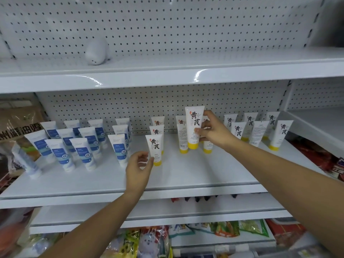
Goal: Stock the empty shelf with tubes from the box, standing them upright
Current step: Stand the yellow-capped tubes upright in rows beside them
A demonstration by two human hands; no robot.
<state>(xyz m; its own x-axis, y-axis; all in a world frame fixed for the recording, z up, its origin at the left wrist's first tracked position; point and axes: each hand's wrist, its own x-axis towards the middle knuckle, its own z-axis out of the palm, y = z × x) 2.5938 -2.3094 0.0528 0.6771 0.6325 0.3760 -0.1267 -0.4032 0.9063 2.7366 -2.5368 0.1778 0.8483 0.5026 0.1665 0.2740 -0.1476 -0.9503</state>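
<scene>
Right grip: the right grip (214, 131) grasped the held tube (193, 125) by its right edge, fingers curled across the front of the label, thumb hidden.
Held tube: upright, yellow cap down, in the middle of the shelf (186, 175). It stood just beside a back-facing tube (182, 136) on its left and partly covered the tubes behind. Whether its cap touched the shelf could not be told.
Left grip: the left grip (138, 168) was released, fingers loosely curled round nothing, with one fingertip touching the lower left edge of the front tube (154, 148).
Front tube: upright on its yellow cap, first in a column of three running back toward the pegboard (130, 108).
Blue tubes: the blue tubes (81, 146) stood in rows on the left half, and the outermost one leaned near the left end.
Right group: more yellow-capped tubes (260, 131) stood in two rows near the right end, close to the side upright.
Open room: a bare gap lay between the front tube's column and the held tube. A wide bare strip ran along the shelf's front edge (130, 194), under both forearms.
Overhead: the upper shelf (167, 77) hung above the tube tops, carrying a white rounded object (96, 51).
Below: snack bags (223, 228) lay on the lower shelves.
</scene>
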